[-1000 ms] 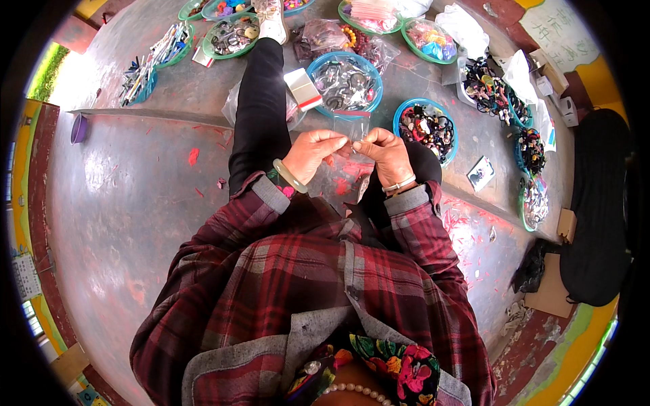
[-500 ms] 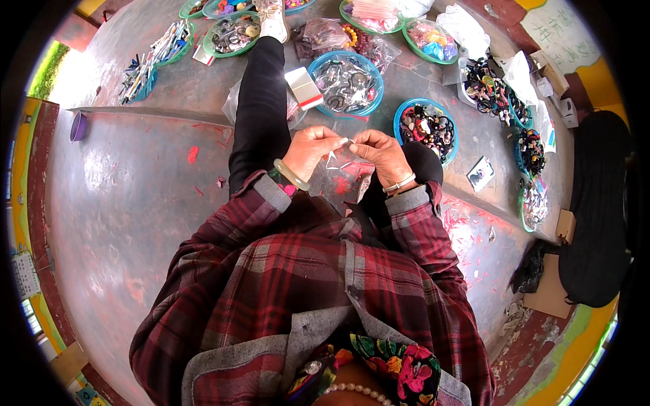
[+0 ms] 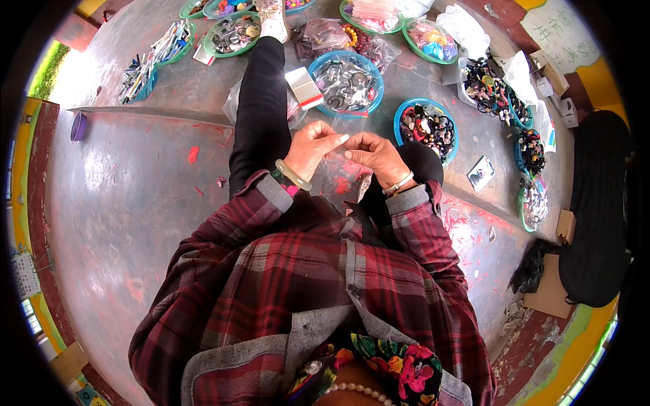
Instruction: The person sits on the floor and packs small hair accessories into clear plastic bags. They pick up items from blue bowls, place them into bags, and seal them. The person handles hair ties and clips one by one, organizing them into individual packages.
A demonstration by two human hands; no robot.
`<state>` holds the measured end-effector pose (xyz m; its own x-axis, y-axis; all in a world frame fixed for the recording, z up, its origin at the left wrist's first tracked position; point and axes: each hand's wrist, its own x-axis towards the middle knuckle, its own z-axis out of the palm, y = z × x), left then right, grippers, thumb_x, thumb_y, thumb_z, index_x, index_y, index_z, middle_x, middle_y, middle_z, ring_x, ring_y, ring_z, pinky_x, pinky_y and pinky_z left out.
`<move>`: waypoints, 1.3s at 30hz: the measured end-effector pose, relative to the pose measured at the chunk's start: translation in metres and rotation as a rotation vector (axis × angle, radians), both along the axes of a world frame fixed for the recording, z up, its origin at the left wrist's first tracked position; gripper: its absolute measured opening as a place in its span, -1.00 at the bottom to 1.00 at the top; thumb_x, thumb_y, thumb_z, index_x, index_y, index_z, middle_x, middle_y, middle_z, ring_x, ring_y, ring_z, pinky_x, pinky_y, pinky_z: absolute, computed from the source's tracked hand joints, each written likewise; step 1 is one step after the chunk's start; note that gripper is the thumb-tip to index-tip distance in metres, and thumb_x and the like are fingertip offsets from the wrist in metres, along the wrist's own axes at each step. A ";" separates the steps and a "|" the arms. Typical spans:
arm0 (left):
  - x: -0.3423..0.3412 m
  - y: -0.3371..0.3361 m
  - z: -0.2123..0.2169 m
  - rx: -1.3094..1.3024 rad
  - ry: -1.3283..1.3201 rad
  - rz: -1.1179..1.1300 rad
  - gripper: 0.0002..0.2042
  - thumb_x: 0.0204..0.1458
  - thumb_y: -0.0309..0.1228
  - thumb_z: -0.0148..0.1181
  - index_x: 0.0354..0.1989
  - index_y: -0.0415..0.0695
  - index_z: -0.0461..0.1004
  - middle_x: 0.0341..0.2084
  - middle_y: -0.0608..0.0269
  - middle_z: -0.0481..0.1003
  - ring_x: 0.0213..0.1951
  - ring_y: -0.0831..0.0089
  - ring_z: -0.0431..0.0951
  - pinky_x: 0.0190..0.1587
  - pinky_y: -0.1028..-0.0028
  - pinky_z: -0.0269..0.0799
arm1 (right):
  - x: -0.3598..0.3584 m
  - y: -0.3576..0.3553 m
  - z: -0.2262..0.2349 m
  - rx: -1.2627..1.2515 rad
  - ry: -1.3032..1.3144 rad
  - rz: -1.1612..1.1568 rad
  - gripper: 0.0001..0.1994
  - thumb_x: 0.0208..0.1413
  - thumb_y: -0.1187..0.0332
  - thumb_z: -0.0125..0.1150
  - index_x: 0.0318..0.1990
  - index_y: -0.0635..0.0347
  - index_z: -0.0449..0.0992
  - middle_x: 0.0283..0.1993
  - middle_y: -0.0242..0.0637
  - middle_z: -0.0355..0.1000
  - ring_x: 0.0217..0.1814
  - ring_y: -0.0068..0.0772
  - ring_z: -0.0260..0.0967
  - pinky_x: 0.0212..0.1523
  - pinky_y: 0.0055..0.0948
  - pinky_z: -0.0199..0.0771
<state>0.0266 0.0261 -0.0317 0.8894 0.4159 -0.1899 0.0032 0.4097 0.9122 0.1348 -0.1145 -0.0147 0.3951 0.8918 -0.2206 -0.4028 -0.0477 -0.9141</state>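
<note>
Over my lap, my left hand (image 3: 311, 147) and my right hand (image 3: 380, 160) meet at the fingertips. The thumb and forefinger of my left hand are pressed together in a pinch. My right hand's fingers are curled, with thumb and forefinger close together. Anything between them is too small or too hidden to name. Just beyond the hands stands a blue basin (image 3: 378, 95) of small silvery and black pieces in clear wrapping. A white box with a red edge (image 3: 304, 88) leans beside that basin. Right of my right hand is another blue basin (image 3: 398, 122) with dark and coloured hair ties.
Green baskets (image 3: 208, 47) of small goods line the far side. A basket of pens (image 3: 145, 84) stands far left, near a purple bowl (image 3: 79, 126). White plastic bags (image 3: 467, 32) and more baskets fill the right. A card packet (image 3: 481, 174) lies near the step edge (image 3: 169, 115).
The small white piece that hung below my fingertips no longer shows. My right hand has shifted slightly, its fingers more curled. The surrounding baskets have not moved.
</note>
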 end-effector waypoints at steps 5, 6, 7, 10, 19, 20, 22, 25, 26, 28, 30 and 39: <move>0.001 -0.002 0.000 -0.049 -0.049 0.015 -0.84 -0.02 -0.46 0.18 -0.53 -0.11 0.31 -0.63 0.45 0.33 -0.60 0.71 0.29 -0.55 0.69 0.16 | -0.001 0.000 -0.003 0.072 0.156 -0.025 -0.88 -0.07 0.56 0.22 -0.32 0.30 0.47 -0.32 -0.33 0.45 -0.28 -0.57 0.37 -0.20 -0.60 0.35; 0.001 -0.002 -0.001 -0.062 -0.054 0.003 -0.84 -0.02 -0.46 0.17 -0.52 -0.11 0.30 -0.63 0.45 0.33 -0.60 0.71 0.29 -0.55 0.69 0.15 | -0.001 0.000 -0.003 0.072 0.163 -0.029 -0.89 -0.06 0.57 0.21 -0.33 0.30 0.47 -0.33 -0.34 0.46 -0.29 -0.57 0.37 -0.20 -0.60 0.35; 0.001 -0.002 -0.003 -0.074 -0.060 -0.010 -0.84 -0.01 -0.46 0.17 -0.52 -0.10 0.30 -0.63 0.46 0.33 -0.60 0.71 0.29 -0.55 0.69 0.15 | -0.001 0.000 -0.004 0.072 0.170 -0.034 -0.89 -0.06 0.58 0.20 -0.33 0.29 0.48 -0.34 -0.34 0.46 -0.30 -0.57 0.38 -0.21 -0.59 0.36; 0.000 -0.001 -0.002 -0.138 -0.065 -0.060 -0.86 0.02 -0.43 0.14 -0.50 -0.10 0.30 -0.61 0.45 0.34 -0.58 0.69 0.32 -0.54 0.69 0.18 | 0.000 -0.001 -0.008 0.080 0.182 -0.050 -0.91 -0.06 0.59 0.20 -0.35 0.29 0.48 -0.37 -0.35 0.46 -0.33 -0.58 0.38 -0.24 -0.59 0.37; -0.006 0.006 0.003 -0.305 0.011 -0.177 -0.81 0.11 -0.30 0.01 -0.26 -0.17 0.40 -0.41 0.29 0.46 -0.39 0.52 0.46 -0.38 0.59 0.35 | 0.007 -0.003 -0.015 0.120 0.171 -0.213 -0.92 -0.05 0.57 0.19 -0.36 0.29 0.48 -0.39 -0.35 0.46 -0.34 -0.55 0.39 -0.24 -0.57 0.37; -0.006 0.006 -0.001 -0.306 -0.001 -0.167 -0.79 0.12 -0.30 -0.01 -0.23 -0.18 0.40 -0.38 0.26 0.46 -0.36 0.50 0.47 -0.34 0.56 0.37 | 0.007 -0.003 -0.012 0.122 0.175 -0.203 -0.92 -0.05 0.56 0.19 -0.36 0.29 0.48 -0.39 -0.35 0.46 -0.33 -0.55 0.39 -0.23 -0.57 0.36; -0.004 0.004 -0.004 -0.288 -0.085 -0.115 -0.75 0.13 -0.29 -0.04 -0.19 -0.24 0.39 -0.31 0.20 0.47 -0.27 0.43 0.47 -0.24 0.50 0.38 | 0.004 -0.003 -0.007 0.138 0.247 -0.126 -0.92 0.01 0.49 0.15 -0.33 0.29 0.48 -0.37 -0.34 0.45 -0.30 -0.54 0.38 -0.21 -0.55 0.35; 0.000 0.004 0.003 -0.388 -0.305 -0.233 -0.67 0.14 -0.28 -0.07 -0.10 -0.33 0.35 -0.17 0.08 0.42 -0.15 0.36 0.44 -0.12 0.43 0.36 | -0.001 -0.008 0.000 0.315 0.338 0.093 -0.84 0.09 0.37 0.08 -0.27 0.29 0.45 -0.33 -0.31 0.43 -0.28 -0.50 0.36 -0.18 -0.52 0.34; 0.001 0.004 0.006 -0.442 -0.394 -0.305 -0.64 0.14 -0.27 -0.07 -0.07 -0.36 0.33 -0.11 0.04 0.40 -0.11 0.34 0.43 -0.09 0.40 0.36 | -0.003 -0.010 0.001 0.399 0.364 0.185 -0.80 0.11 0.32 0.05 -0.25 0.29 0.44 -0.32 -0.30 0.42 -0.27 -0.49 0.36 -0.18 -0.51 0.33; 0.003 0.002 0.013 -0.313 -0.381 -0.424 -0.53 0.12 -0.20 -0.06 0.02 -0.39 0.25 0.08 -0.06 0.24 -0.03 0.29 0.38 -0.08 0.39 0.35 | -0.015 -0.009 -0.001 0.436 0.376 0.215 -0.75 0.10 0.25 0.05 -0.26 0.30 0.41 -0.42 -0.24 0.37 -0.35 -0.30 0.30 -0.28 -0.34 0.30; 0.002 0.004 0.023 -0.285 -0.351 -0.597 -0.48 0.10 -0.15 -0.05 0.06 -0.39 0.22 0.14 -0.08 0.15 0.01 0.25 0.37 -0.08 0.40 0.36 | -0.022 -0.010 -0.002 0.415 0.437 0.238 -0.74 0.12 0.24 0.02 -0.23 0.31 0.39 -0.44 -0.20 0.36 -0.37 -0.27 0.30 -0.32 -0.35 0.28; 0.002 -0.003 0.027 -0.475 -0.352 -0.658 -0.61 0.13 -0.31 -0.07 0.05 -0.32 0.26 0.13 -0.04 0.18 -0.08 0.32 0.43 -0.28 0.53 0.47 | -0.022 -0.011 -0.014 0.495 0.510 0.339 -0.71 0.16 0.29 -0.06 -0.04 0.27 0.32 -0.21 -0.17 0.36 -0.20 -0.22 0.35 -0.21 -0.29 0.36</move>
<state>0.0290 0.0228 -0.0049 0.9599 -0.2544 0.1174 0.1231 0.7595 0.6387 0.1132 -0.1256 -0.0284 0.0411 0.9874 0.1529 -0.8144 0.1218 -0.5674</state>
